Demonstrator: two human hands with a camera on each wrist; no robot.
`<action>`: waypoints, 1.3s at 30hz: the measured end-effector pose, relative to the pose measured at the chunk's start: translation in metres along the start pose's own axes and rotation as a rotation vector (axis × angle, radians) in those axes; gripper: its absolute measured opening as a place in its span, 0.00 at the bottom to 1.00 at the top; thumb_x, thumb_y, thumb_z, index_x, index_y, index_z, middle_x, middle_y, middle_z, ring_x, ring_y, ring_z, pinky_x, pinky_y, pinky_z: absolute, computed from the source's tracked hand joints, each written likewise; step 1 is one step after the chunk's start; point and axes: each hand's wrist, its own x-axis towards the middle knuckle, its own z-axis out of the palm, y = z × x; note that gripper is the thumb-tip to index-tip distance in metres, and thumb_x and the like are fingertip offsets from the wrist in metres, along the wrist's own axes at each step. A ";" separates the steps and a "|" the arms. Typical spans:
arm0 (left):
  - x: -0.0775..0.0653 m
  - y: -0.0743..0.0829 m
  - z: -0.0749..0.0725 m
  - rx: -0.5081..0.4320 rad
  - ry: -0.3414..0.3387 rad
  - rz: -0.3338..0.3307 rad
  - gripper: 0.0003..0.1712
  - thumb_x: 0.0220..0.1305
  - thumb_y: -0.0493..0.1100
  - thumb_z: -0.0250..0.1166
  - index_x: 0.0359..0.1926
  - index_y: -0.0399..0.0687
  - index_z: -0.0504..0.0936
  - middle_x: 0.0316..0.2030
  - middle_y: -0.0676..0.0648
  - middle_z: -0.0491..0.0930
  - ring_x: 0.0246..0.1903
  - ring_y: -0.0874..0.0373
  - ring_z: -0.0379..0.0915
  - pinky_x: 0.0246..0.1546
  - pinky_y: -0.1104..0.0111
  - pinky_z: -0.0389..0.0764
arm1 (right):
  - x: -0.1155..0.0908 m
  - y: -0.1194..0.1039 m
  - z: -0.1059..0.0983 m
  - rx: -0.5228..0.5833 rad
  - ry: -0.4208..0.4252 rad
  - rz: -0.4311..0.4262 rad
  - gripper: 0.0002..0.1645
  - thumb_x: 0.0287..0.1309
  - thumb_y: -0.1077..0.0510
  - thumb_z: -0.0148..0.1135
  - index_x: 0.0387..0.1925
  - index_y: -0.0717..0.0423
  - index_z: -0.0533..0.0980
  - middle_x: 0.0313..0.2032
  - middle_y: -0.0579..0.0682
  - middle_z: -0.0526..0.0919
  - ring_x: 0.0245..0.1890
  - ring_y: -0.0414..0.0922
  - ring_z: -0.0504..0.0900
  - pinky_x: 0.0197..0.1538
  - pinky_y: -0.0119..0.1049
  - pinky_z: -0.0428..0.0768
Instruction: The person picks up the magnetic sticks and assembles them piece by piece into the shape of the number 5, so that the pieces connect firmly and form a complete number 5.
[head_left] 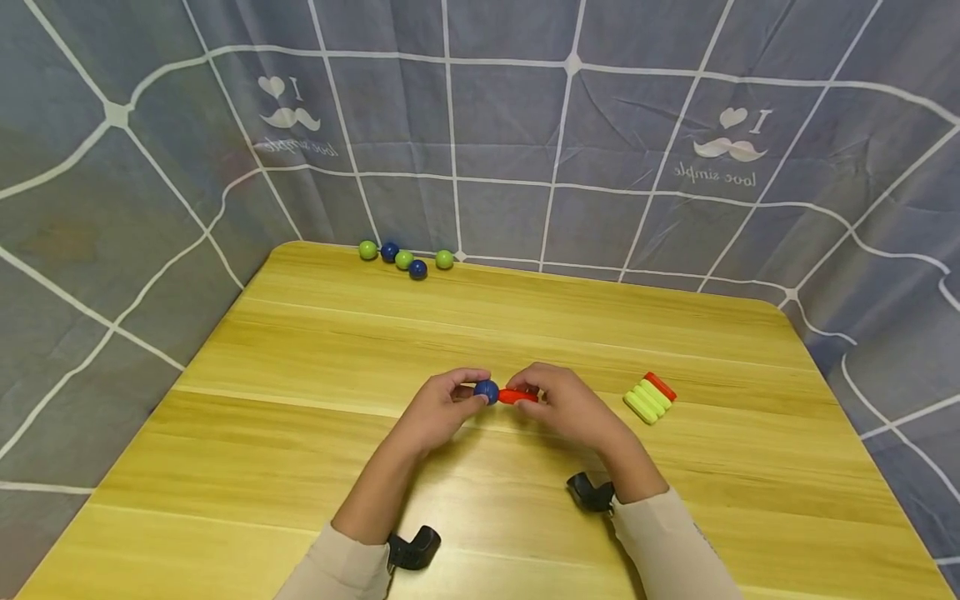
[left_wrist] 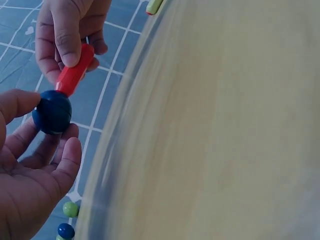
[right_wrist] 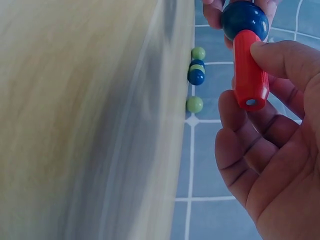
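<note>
Above the middle of the table, the left hand [head_left: 441, 407] pinches a dark blue ball [left_wrist: 52, 112] between thumb and fingers. The right hand [head_left: 564, 402] grips a short red rod [right_wrist: 248, 70] with flat facets. One end of the rod touches the ball, so the two form a single line. In the right wrist view the rod's free end faces the camera and shows a small pale spot in its centre. Nearest the right hand on the table lies a row of several rods [head_left: 648, 402], yellow-green ones with a red one at the far end.
Along the table's back edge sit green balls [head_left: 444, 259] and blue balls [head_left: 417, 269], several in all. A grey curtain [head_left: 510, 125] with white lines hangs behind the wooden table [head_left: 315, 467]. Black devices [head_left: 415, 548] are strapped at both wrists.
</note>
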 end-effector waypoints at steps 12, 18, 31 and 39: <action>0.003 -0.018 -0.002 -0.049 0.001 -0.013 0.22 0.65 0.35 0.66 0.59 0.36 0.77 0.48 0.42 0.82 0.46 0.53 0.78 0.46 0.64 0.79 | 0.008 0.001 0.006 -0.024 -0.066 0.031 0.07 0.63 0.62 0.65 0.43 0.52 0.81 0.36 0.40 0.80 0.36 0.40 0.77 0.43 0.38 0.78; 0.005 -0.025 -0.004 -0.026 -0.010 0.020 0.21 0.66 0.37 0.66 0.58 0.38 0.78 0.46 0.43 0.83 0.45 0.54 0.78 0.45 0.64 0.79 | 0.014 0.005 -0.002 -0.045 -0.086 0.028 0.11 0.63 0.61 0.64 0.47 0.57 0.81 0.38 0.43 0.81 0.38 0.40 0.77 0.46 0.40 0.78; 0.003 -0.029 -0.005 0.005 -0.008 0.012 0.20 0.65 0.38 0.67 0.57 0.39 0.79 0.43 0.45 0.82 0.42 0.54 0.77 0.44 0.65 0.78 | 0.049 0.014 -0.024 -0.040 -0.089 0.018 0.15 0.64 0.58 0.65 0.49 0.61 0.80 0.41 0.46 0.82 0.41 0.44 0.78 0.46 0.40 0.78; 0.007 -0.028 -0.005 0.017 -0.006 0.023 0.20 0.66 0.40 0.67 0.57 0.40 0.79 0.45 0.45 0.82 0.44 0.55 0.77 0.43 0.66 0.78 | 0.079 0.022 -0.032 -0.071 -0.100 0.022 0.16 0.65 0.55 0.64 0.50 0.59 0.80 0.41 0.46 0.82 0.41 0.45 0.77 0.45 0.41 0.77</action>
